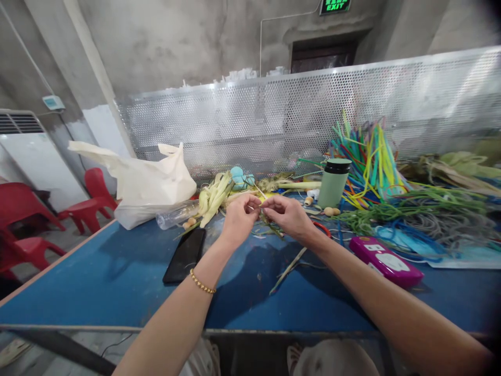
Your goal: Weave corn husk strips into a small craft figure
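My left hand (239, 218) and my right hand (288, 215) meet above the middle of the blue table (129, 277), fingertips almost touching. Both are closed in a pinch on a thin pale strip (260, 192), whose end sticks up between them. It looks like a piece of dried plant leaf, but the fingers hide most of it. Just behind my left hand lies a bundle of pale corn husks (215, 196). Under my right wrist, part of a red loop-shaped handle (323, 228) shows. Thin dry stalks (288, 270) rest on the table below my hands.
Left of my hands are a black phone (185, 256), a clear plastic bottle (178, 215) and a white plastic bag (151, 183). To the right stand a green bottle (333, 185), colored strips (381, 167), tangled cords (422, 211) and a purple case (385, 261). A perforated metal panel (242, 125) runs behind.
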Motion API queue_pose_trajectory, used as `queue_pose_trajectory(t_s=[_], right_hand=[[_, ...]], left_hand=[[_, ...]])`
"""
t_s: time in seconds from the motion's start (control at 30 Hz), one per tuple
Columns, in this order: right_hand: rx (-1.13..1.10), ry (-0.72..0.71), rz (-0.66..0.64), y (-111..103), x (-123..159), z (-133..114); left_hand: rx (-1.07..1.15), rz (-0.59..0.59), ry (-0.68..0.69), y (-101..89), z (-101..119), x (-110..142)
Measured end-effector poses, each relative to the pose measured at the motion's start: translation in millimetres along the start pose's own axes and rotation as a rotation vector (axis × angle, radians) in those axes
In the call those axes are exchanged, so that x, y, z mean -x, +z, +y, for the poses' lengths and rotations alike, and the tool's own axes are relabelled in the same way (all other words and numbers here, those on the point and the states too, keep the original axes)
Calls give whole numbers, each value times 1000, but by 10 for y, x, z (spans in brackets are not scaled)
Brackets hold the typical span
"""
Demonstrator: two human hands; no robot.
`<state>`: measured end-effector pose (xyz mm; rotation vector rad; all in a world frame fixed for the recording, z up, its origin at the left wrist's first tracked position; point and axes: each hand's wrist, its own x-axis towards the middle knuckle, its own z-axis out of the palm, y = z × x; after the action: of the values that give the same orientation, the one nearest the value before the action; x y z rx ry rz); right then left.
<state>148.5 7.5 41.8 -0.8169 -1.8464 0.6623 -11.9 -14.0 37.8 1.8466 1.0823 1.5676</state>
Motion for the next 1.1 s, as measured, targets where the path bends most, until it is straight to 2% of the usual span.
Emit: queue_pose_trajectory(t_s=[0.1, 0.27, 0.4, 0.77, 0.93, 1.1], right_hand=[[6, 32, -34, -12, 8, -19], [-110, 136, -64, -36, 7, -24], [-146, 154, -76, -45, -3, 1], [3, 91, -69, -43, 5, -77], [11, 81, -78, -36, 9, -76], [6, 88, -97, -28, 13, -82]], left_hand=[[-67, 0, 17, -3, 68, 26], [-158, -8, 113, -5, 112, 55], [-186, -6, 173, -15, 112, 54], [17, -52, -2, -26, 13, -19], [-139, -62, 9, -69, 28, -31], [-303, -123, 103, -150, 107, -38]])
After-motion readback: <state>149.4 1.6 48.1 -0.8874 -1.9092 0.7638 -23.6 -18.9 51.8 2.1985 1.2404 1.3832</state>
